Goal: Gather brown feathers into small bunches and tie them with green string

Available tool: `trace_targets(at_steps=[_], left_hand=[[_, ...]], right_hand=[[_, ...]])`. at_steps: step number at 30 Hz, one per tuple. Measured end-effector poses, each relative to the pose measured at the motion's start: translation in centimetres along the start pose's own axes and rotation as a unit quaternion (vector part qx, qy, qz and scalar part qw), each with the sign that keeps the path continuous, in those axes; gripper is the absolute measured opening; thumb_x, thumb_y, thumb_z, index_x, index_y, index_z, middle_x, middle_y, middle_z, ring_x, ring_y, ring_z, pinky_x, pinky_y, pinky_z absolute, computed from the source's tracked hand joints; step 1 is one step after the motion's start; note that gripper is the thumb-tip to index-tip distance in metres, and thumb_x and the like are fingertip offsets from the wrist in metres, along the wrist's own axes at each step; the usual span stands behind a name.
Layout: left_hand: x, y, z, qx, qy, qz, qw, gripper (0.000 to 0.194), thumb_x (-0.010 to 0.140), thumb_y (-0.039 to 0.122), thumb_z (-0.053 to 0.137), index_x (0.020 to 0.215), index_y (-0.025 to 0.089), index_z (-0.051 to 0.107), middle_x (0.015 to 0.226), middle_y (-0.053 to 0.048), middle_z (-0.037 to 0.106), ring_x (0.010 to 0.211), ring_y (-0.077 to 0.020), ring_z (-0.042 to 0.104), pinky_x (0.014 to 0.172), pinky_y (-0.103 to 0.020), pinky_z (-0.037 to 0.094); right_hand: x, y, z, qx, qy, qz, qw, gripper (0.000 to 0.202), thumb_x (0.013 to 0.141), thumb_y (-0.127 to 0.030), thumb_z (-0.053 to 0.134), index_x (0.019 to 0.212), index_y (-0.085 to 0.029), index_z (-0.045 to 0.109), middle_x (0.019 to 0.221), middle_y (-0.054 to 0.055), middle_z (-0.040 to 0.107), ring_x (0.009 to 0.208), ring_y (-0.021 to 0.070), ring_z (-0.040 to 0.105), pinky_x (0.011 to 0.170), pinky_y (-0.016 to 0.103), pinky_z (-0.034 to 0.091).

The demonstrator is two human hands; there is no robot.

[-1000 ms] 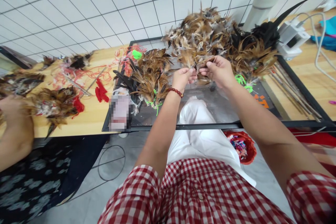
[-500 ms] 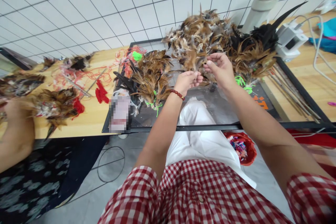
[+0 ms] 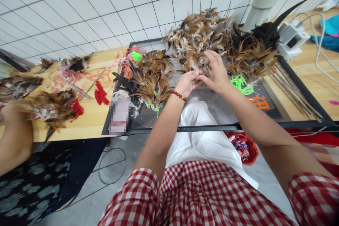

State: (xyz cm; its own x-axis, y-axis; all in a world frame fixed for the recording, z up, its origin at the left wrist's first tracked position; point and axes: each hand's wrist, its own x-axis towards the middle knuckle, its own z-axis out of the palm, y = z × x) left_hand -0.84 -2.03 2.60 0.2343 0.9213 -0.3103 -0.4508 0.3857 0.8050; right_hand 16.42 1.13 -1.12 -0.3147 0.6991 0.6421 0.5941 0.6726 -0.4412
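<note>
My left hand (image 3: 187, 82), with a red bead bracelet at the wrist, is closed in a pinch on the base of a small bunch of brown feathers (image 3: 194, 63). The feathers fan upward and away from me. Close beside it, my right hand (image 3: 217, 72) has its thumb at the left fingertips, while its other fingers arch apart from the thumb near the feathers. A large heap of loose brown and grey feathers (image 3: 203, 30) lies just behind both hands. On the left, tied brown feather bunches (image 3: 152, 77) rest on the dark board with bright green thread (image 3: 156, 106).
A black-framed board (image 3: 169, 129) covers the table. To the right are more feathers (image 3: 255, 58), green thread (image 3: 241, 84), thin sticks (image 3: 296, 91), a white charger (image 3: 292, 40) and a bottle (image 3: 263, 7). At left, another person's hand (image 3: 12, 113) is by feathers and red thread (image 3: 100, 93).
My right hand has moved slightly left and down, bringing its thumb to the left fingertips. The left hand still pinches the feathers. More of the green thread on the right shows.
</note>
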Motion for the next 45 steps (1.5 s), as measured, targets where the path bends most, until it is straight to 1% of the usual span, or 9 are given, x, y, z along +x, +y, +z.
trace_targets(at_steps=[8, 14, 20, 25, 28, 31, 33, 37, 45], left_hand=[[1.3, 1.7, -1.7, -0.021, 0.2, 0.134, 0.97, 0.012, 0.094, 0.03, 0.074, 0.098, 0.019, 0.075, 0.072, 0.003, 0.069, 0.065, -0.0035, 0.065, 0.064, -0.014, 0.048], [1.7, 1.7, -1.7, -0.041, 0.223, 0.131, 0.965, 0.01, 0.1, 0.022, 0.064, 0.1, 0.018, 0.074, 0.069, 0.004, 0.068, 0.061, -0.0023, 0.063, 0.063, -0.013, 0.047], [1.6, 1.9, -1.6, -0.065, 0.223, 0.151, 0.961, 0.013, 0.1, 0.017, 0.063, 0.089, 0.016, 0.07, 0.065, 0.007, 0.064, 0.055, -0.0007, 0.059, 0.06, -0.015, 0.045], [1.6, 1.8, -1.6, -0.064, 0.225, 0.137, 0.962, 0.014, 0.099, 0.017, 0.063, 0.087, 0.016, 0.071, 0.064, 0.007, 0.064, 0.056, -0.0017, 0.06, 0.062, -0.016, 0.046], [1.7, 1.6, -1.6, -0.051, 0.214, 0.132, 0.967, 0.014, 0.098, 0.018, 0.065, 0.085, 0.017, 0.07, 0.065, 0.007, 0.065, 0.056, -0.0014, 0.06, 0.062, -0.016, 0.046], [1.6, 1.4, -1.5, -0.024, 0.191, 0.131, 0.973, 0.013, 0.097, 0.018, 0.066, 0.086, 0.017, 0.072, 0.072, 0.004, 0.07, 0.062, -0.0029, 0.065, 0.068, -0.017, 0.05], [1.4, 1.2, -1.3, 0.006, 0.167, 0.129, 0.978, 0.011, 0.096, 0.02, 0.068, 0.088, 0.017, 0.074, 0.084, 0.0, 0.077, 0.071, -0.0053, 0.071, 0.076, -0.019, 0.053], [0.7, 1.1, -0.7, 0.061, 0.136, 0.109, 0.983, 0.01, 0.095, 0.022, 0.071, 0.088, 0.016, 0.073, 0.095, -0.005, 0.082, 0.077, -0.0093, 0.075, 0.082, -0.024, 0.056], [-0.3, 1.1, 0.0, 0.106, 0.095, 0.047, 0.989, 0.015, 0.09, 0.022, 0.078, 0.082, 0.015, 0.069, 0.069, -0.001, 0.075, 0.061, -0.0077, 0.069, 0.065, -0.019, 0.053]], right_hand=[[-0.1, -2.5, -0.1, -0.097, -0.084, 0.044, 0.991, 0.035, 0.1, -0.034, 0.053, 0.126, -0.025, 0.075, 0.136, 0.014, 0.072, 0.129, 0.0357, 0.06, 0.108, 0.056, 0.044], [2.2, -3.7, 0.6, -0.187, -0.153, 0.02, 0.97, 0.042, 0.103, -0.024, 0.042, 0.123, -0.025, 0.079, 0.116, 0.014, 0.076, 0.119, 0.0347, 0.056, 0.102, 0.053, 0.038], [4.6, -3.8, 1.8, -0.183, -0.204, -0.014, 0.962, 0.036, 0.101, -0.028, 0.047, 0.109, -0.02, 0.082, 0.128, 0.016, 0.073, 0.122, 0.0375, 0.057, 0.106, 0.056, 0.039], [3.6, -2.5, 1.5, 0.018, -0.014, 0.098, 0.995, 0.02, 0.096, -0.03, 0.059, 0.094, -0.023, 0.078, 0.115, 0.01, 0.079, 0.113, 0.0299, 0.067, 0.104, 0.051, 0.049], [3.0, -2.0, 1.0, 0.249, 0.089, 0.225, 0.938, 0.015, 0.09, -0.039, 0.07, 0.088, -0.024, 0.071, 0.09, 0.004, 0.077, 0.081, 0.02, 0.069, 0.08, 0.038, 0.058], [3.0, -2.0, 0.5, 0.402, 0.097, 0.313, 0.855, 0.023, 0.085, -0.041, 0.08, 0.087, -0.023, 0.066, 0.079, 0.0, 0.073, 0.064, 0.0119, 0.063, 0.061, 0.027, 0.054], [3.1, -2.3, 0.1, 0.434, 0.09, 0.33, 0.833, 0.024, 0.083, -0.04, 0.083, 0.087, -0.023, 0.065, 0.077, -0.001, 0.072, 0.062, 0.0098, 0.062, 0.057, 0.023, 0.052], [3.3, -2.8, -0.2, 0.424, 0.095, 0.318, 0.843, 0.026, 0.082, -0.041, 0.085, 0.086, -0.023, 0.067, 0.076, -0.001, 0.073, 0.062, 0.0104, 0.064, 0.058, 0.023, 0.055], [3.4, -3.2, 0.3, 0.384, 0.103, 0.28, 0.874, 0.024, 0.08, -0.041, 0.086, 0.083, -0.023, 0.071, 0.075, -0.001, 0.074, 0.066, 0.0124, 0.069, 0.062, 0.025, 0.058]])
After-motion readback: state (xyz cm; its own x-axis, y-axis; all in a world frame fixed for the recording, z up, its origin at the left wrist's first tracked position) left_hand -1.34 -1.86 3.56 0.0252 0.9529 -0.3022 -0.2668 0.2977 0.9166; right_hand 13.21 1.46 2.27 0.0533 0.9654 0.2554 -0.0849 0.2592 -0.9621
